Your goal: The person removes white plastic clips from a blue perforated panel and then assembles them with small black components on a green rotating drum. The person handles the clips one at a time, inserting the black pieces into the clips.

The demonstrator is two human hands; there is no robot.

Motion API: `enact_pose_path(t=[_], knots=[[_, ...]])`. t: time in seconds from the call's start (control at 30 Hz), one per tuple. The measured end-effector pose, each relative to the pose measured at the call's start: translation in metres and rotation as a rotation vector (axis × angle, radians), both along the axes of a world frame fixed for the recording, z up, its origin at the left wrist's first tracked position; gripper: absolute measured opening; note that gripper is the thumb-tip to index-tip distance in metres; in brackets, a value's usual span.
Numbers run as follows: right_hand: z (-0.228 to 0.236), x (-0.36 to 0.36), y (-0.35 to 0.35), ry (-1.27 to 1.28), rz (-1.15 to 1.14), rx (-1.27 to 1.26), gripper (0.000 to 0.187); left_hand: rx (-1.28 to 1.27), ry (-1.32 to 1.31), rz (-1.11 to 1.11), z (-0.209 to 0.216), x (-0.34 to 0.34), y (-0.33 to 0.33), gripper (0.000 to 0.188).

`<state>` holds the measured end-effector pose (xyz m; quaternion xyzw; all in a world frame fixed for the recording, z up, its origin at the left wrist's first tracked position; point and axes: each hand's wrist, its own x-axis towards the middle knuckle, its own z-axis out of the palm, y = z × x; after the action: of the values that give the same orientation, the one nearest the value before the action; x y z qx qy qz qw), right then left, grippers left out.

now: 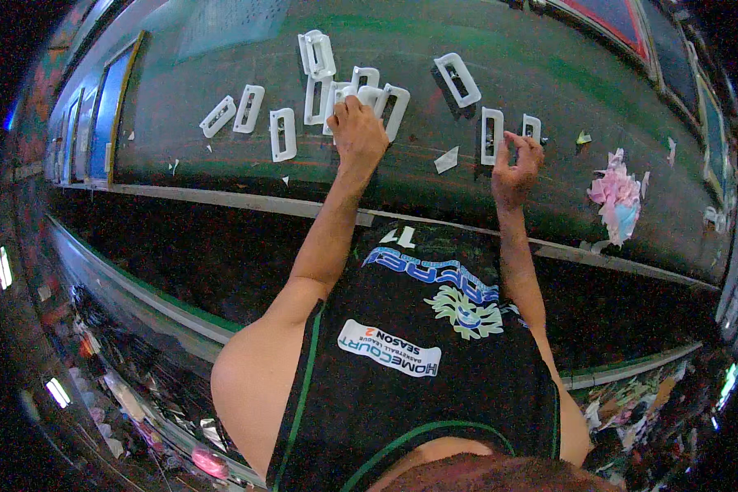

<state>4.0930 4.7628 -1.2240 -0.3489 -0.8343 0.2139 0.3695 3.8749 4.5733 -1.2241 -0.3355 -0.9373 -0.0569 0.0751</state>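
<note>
My left hand [359, 135] reaches over a cluster of white plastic oblong frames with slots, its fingers bent down onto one frame [336, 98] and partly hiding it. Against that hand's right side leans another frame [397, 113]. A pair of overlapping frames [316, 54] lies just beyond the cluster. My right hand [517, 170] hovers with fingers loosely curled and apart, beside an upright-lying frame [492, 135]. Behind its fingertips sits a smaller-looking frame [531, 127], partly covered.
Loose frames lie leftward, including a tilted one [218, 116], and another [457, 80] lies farther right. A crumpled pink and blue scrap [617, 197] and a pale scrap [446, 160] rest on the dark green surface [221, 164]. Its near edge [246, 202] runs before my body.
</note>
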Motion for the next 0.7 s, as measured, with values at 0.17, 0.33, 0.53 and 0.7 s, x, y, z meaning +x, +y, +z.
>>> enact_pose_path(t=[0.17,0.33,0.53,0.7], knots=[[0.014,-0.017,-0.027,0.026,0.155,-0.025,0.02,0.087,-0.083,-0.061,-0.008,-0.001,-0.005,0.026],[0.014,-0.024,-0.035,0.0,0.223,-0.082,0.022,0.265,-0.19,-0.133,-0.008,0.01,-0.009,0.021],[0.006,-0.027,-0.043,0.07,0.37,-0.707,0.047,0.657,-0.494,-0.04,0.012,0.034,0.0,0.018],[0.021,-0.027,-0.041,0.572,0.668,-1.632,0.062,0.784,-0.832,-0.292,0.039,0.083,0.019,0.022]])
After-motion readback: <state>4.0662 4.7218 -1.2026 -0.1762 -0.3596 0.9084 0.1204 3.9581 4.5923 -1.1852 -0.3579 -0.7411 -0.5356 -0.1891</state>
